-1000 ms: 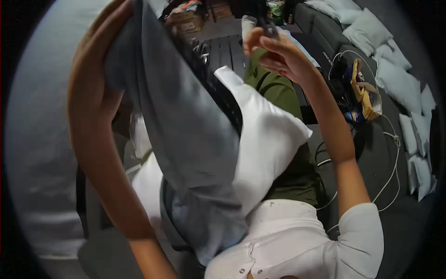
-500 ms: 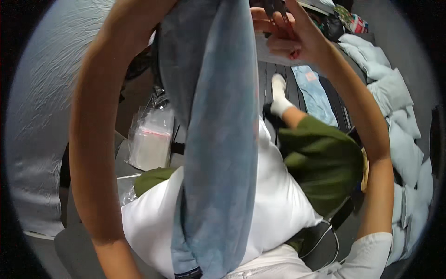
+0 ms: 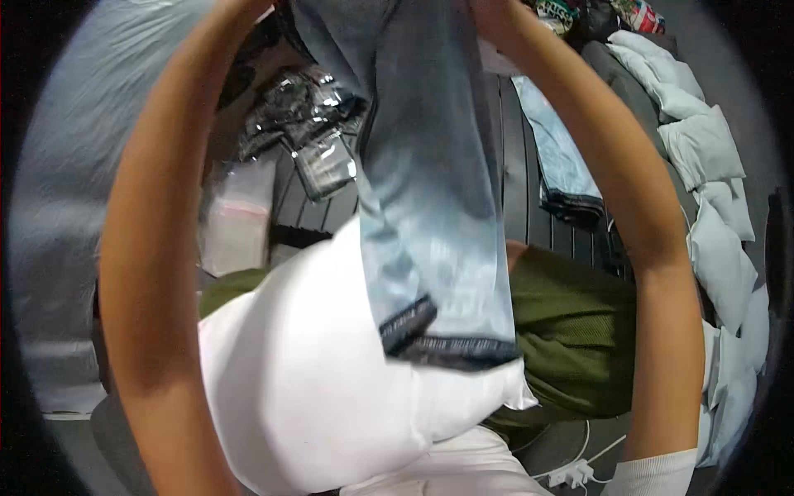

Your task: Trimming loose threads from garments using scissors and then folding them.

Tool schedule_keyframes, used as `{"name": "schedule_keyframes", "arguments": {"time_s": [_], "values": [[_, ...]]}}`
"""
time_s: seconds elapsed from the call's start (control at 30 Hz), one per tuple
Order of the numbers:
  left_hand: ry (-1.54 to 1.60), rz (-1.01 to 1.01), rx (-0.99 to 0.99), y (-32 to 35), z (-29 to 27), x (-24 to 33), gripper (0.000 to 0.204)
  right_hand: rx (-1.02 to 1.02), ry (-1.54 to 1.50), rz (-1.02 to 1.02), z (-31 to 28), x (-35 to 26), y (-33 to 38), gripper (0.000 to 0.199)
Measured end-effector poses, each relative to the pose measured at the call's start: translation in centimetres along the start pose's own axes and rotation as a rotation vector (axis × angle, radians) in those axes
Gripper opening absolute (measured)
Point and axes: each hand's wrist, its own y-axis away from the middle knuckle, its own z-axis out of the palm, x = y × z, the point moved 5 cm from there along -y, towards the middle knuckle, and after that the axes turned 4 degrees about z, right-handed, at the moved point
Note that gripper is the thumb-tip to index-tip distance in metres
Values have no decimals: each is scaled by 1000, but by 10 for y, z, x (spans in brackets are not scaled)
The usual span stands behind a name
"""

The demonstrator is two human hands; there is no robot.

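A long blue-grey cloth [image 3: 438, 190] hangs down in front of me from the top edge, paler lower down, with a dark printed band [image 3: 463, 349] along its lower end. My left hand [image 3: 250, 5] is at the top edge, left of the cloth, mostly cut off. At the cloth's upper right edge is my right hand [image 3: 495, 15]; its fingers are also out of sight. Behind the cloth's lower end, a shiny white cushion [image 3: 322, 380] rests on my lap over green-clad legs [image 3: 579, 331].
Clear plastic bags [image 3: 240, 219] and shiny dark packets [image 3: 302, 112] lie to the left. Another light-blue cloth [image 3: 558, 149] with a dark end lies on the slatted surface. Several pale cushions [image 3: 715, 231] line the right side. A white power strip [image 3: 571, 474] with cables sits low right.
The cloth has risen and shifted right, bringing its dark band up off my lap. Both hands have moved up toward the top edge. The outstretched white-socked foot no longer shows.
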Motion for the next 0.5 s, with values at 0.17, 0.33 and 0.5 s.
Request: {"name": "schedule_keyframes", "arguments": {"time_s": [0.17,0.33,0.5], "values": [[-225,-56,-255,35,9,20,58,150,222,-105,-8,-25,14,13],[-193,-94,-511,139,-38,32,61,587,658,-9,-58,-31,29,13],[-330,-484,-705,287,-191,-10,57,555,611,236,-103,6,-4,19]]}}
